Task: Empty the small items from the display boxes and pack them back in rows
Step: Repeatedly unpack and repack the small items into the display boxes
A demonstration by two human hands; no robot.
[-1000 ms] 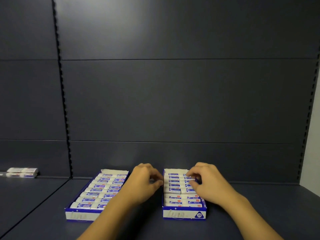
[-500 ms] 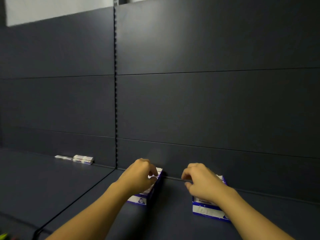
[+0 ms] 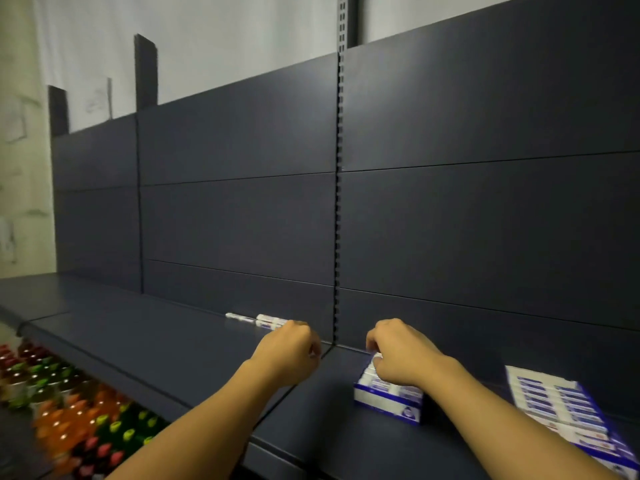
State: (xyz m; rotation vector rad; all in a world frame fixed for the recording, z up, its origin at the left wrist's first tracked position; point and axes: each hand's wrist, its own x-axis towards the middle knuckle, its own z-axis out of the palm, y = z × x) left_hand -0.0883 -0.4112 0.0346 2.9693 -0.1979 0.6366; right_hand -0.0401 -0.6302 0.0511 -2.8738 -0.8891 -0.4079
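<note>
I see both hands out over the dark shelf (image 3: 145,341). Left hand (image 3: 289,351) hovers near the shelf seam, fingers curled in; something small and pale shows at the fingertips, can't tell if it's pinched. Right hand (image 3: 398,355) sits on top of the near display box (image 3: 388,398), fingers curled down onto the erasers (image 3: 372,379) inside; a firm grip vs just touching, can't tell. Second display box (image 3: 568,414) lies well to the right, packed w/ erasers in rows, blurred. A few loose erasers (image 3: 265,320) lie at the back panel (image 3: 485,220), just behind the left hand. Drink bottles (image 3: 69,410) on a lower level, bottom left, blurred.
</note>
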